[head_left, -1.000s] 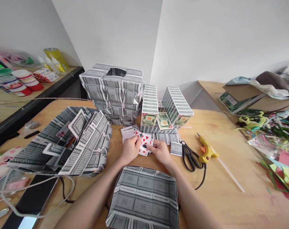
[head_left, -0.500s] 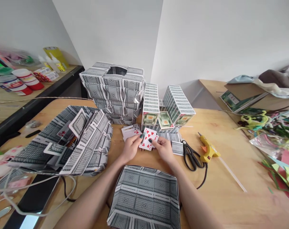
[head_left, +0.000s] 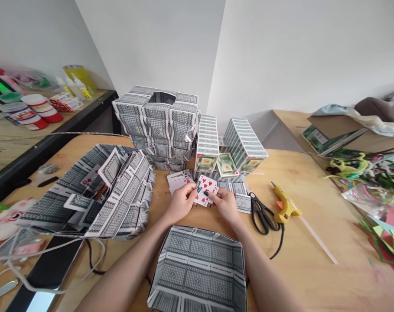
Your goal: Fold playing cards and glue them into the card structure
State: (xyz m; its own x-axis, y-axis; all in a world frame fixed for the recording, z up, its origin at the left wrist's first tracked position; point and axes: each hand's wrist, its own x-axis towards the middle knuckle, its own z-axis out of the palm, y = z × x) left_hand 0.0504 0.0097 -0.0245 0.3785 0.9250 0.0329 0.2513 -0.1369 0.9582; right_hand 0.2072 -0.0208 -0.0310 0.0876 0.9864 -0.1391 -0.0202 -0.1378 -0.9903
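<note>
Between my two hands are playing cards [head_left: 203,187], with a seven of hearts facing up and another card's corner showing at its right. My left hand [head_left: 183,202] pinches the left edge, and my right hand [head_left: 225,203] grips the right side with the thumb on top. More loose cards [head_left: 177,180] lie face up just behind my left hand. Face-down cards [head_left: 242,199] with grey backs lie beyond my right hand. An open box [head_left: 200,268] made of folded cards sits between my forearms.
Black scissors [head_left: 263,214] and a yellow glue gun [head_left: 285,206] lie on the right. A card-built basket [head_left: 118,203] holding loose cards stands left. Behind are a tall card-built box [head_left: 159,130] and stacked card packs [head_left: 245,141]. A white cable [head_left: 56,290] loops at lower left.
My left fingers have shifted on the cards' left edge and the thumb is now curled over it. The whole view has moved slightly; my right hand keeps its hold.
</note>
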